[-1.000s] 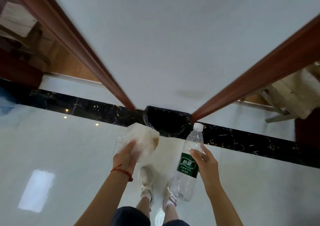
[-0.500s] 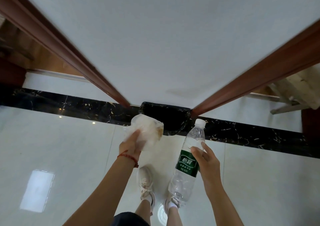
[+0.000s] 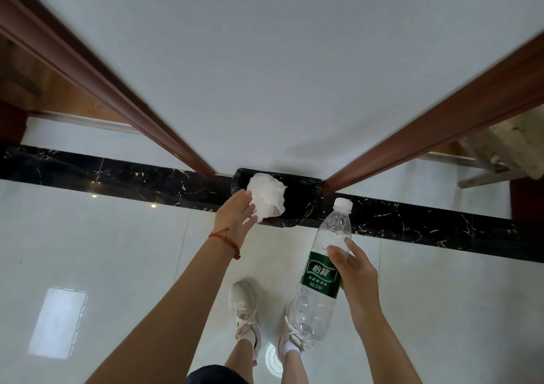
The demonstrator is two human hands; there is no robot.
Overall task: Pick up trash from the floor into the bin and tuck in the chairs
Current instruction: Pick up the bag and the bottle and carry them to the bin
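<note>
A black bag-lined bin (image 3: 304,204) stands on the floor against the white wall, between two door frames. A crumpled white plastic wad (image 3: 268,196) is over the bin's left part, at the tips of my left hand (image 3: 235,217). That hand's fingers are stretched out straight, with the thumb just under the wad. My right hand (image 3: 354,269) grips a clear plastic water bottle (image 3: 322,277) with a green label and white cap. The bottle is held tilted, in front of the bin and to its right.
Reddish-brown door frames (image 3: 435,124) run along both sides of the white wall. A black marble strip (image 3: 117,177) crosses the pale glossy floor. A pale wooden chair (image 3: 506,148) shows at the right edge. My feet in white shoes (image 3: 244,313) stand just before the bin.
My left hand has reached forward over the bin and its fingers have straightened, so the white wad now sits at the fingertips above the bin. The right hand keeps holding the bottle.
</note>
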